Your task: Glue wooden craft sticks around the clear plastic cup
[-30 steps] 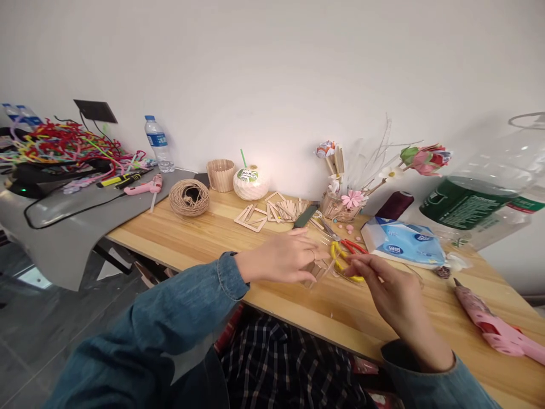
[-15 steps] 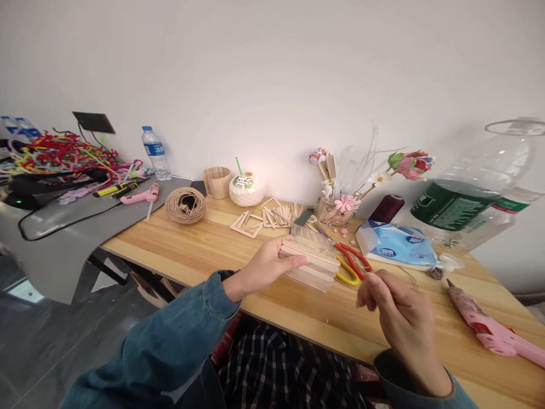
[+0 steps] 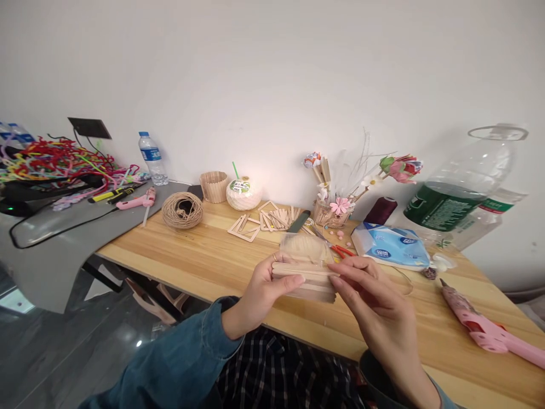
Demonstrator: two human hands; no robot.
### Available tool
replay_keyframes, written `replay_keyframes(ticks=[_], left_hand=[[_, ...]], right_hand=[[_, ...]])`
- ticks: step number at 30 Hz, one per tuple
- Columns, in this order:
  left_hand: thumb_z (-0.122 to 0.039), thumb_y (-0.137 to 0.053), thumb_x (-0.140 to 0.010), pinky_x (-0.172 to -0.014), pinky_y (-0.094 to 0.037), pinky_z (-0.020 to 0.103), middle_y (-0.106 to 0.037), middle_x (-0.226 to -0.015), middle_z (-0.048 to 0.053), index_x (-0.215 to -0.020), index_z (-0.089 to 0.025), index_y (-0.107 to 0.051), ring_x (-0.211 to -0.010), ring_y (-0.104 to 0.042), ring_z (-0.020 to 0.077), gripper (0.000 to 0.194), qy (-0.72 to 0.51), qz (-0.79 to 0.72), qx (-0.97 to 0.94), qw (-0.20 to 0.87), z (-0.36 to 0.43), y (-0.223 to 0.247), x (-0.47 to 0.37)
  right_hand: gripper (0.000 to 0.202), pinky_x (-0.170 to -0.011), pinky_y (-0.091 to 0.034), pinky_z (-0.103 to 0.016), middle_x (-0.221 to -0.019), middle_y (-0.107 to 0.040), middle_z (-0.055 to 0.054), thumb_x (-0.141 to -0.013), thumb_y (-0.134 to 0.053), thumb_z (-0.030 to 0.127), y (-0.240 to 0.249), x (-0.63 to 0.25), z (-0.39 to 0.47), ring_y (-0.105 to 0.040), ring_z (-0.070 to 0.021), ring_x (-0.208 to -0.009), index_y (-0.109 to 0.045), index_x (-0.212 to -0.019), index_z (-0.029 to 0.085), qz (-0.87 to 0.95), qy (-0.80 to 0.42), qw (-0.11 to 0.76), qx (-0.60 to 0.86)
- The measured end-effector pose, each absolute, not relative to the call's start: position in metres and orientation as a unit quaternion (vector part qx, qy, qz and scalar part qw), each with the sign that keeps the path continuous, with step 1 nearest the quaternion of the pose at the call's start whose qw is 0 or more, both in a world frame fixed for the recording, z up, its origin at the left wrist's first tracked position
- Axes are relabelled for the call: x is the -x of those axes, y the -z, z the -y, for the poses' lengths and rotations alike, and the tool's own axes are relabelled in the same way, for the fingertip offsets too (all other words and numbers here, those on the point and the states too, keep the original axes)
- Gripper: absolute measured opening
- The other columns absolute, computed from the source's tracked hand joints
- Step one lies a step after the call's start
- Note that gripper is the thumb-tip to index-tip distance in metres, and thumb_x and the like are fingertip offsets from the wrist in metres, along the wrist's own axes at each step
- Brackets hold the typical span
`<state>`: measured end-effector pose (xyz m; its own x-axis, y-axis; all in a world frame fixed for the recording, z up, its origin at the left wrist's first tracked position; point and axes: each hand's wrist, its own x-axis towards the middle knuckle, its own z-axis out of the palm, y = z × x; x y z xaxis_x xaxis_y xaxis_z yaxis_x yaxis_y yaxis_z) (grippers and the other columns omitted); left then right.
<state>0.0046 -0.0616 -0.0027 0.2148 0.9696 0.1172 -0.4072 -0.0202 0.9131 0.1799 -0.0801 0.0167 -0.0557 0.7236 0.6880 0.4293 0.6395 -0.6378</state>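
My left hand point(image 3: 264, 287) grips the left end of a clear plastic piece point(image 3: 309, 247) with pale wooden sticks point(image 3: 313, 278) lying side by side on it. Its thumb presses on the front face of the sticks. From the right, my right hand point(image 3: 374, 298) pinches the right end of the same stick-covered piece between thumb and fingers. Just behind my right hand, the red scissors handles point(image 3: 343, 251) are partly hidden. Loose wooden sticks point(image 3: 279, 218) and a stick frame point(image 3: 243, 228) lie on the wooden table point(image 3: 204, 264) beyond the hands.
A pink glue gun point(image 3: 481, 326) lies at the right, near a blue tissue pack point(image 3: 389, 245) and a large clear bottle point(image 3: 464, 176). A flower-filled holder point(image 3: 332, 213) stands behind. Twine point(image 3: 182, 210) and a second glue gun point(image 3: 138, 201) are at the left.
My right hand has moved left and taken hold of the right end of the stick-covered piece. The piece has come lower and closer to level. The camera view has shifted slightly.
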Motion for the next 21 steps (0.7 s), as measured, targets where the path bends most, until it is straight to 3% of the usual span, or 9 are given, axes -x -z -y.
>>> replay_keyframes(ticks=[11,17,21], left_hand=[[-0.030,-0.076,-0.065,-0.075,-0.048,0.029,-0.072,-0.083,0.007,-0.083,-0.012,-0.073,-0.082,-0.063,0.0200,0.026,-0.532,-0.345,-0.471,0.612,0.069,-0.005,-0.009],[-0.026,-0.076,-0.064,-0.072,-0.049,0.027,-0.072,-0.077,0.004,-0.076,-0.014,-0.073,-0.075,-0.063,0.0169,0.017,-0.556,-0.333,-0.434,0.626,0.076,-0.008,-0.011],[-0.027,-0.074,-0.066,-0.081,-0.048,0.031,-0.072,-0.086,0.008,-0.082,-0.012,-0.073,-0.086,-0.064,0.0216,0.022,-0.546,-0.317,-0.437,0.640,0.075,-0.010,-0.011]], right_hand=[[0.014,-0.069,-0.052,-0.026,-0.085,-0.064,-0.003,-0.080,-0.062,0.017,-0.017,-0.176,0.081,-0.060,-0.0151,-0.082,-0.068,-0.089,0.025,0.736,-0.157,0.541,0.375],[0.013,-0.071,-0.051,-0.026,-0.083,-0.064,-0.001,-0.081,-0.062,0.017,-0.023,-0.180,0.081,-0.059,-0.0144,-0.081,-0.066,-0.090,0.026,0.758,-0.165,0.515,0.363],[0.013,-0.070,-0.051,-0.027,-0.084,-0.063,-0.002,-0.083,-0.058,0.018,-0.026,-0.179,0.081,-0.059,-0.0145,-0.081,-0.064,-0.093,0.024,0.772,-0.132,0.504,0.364]])
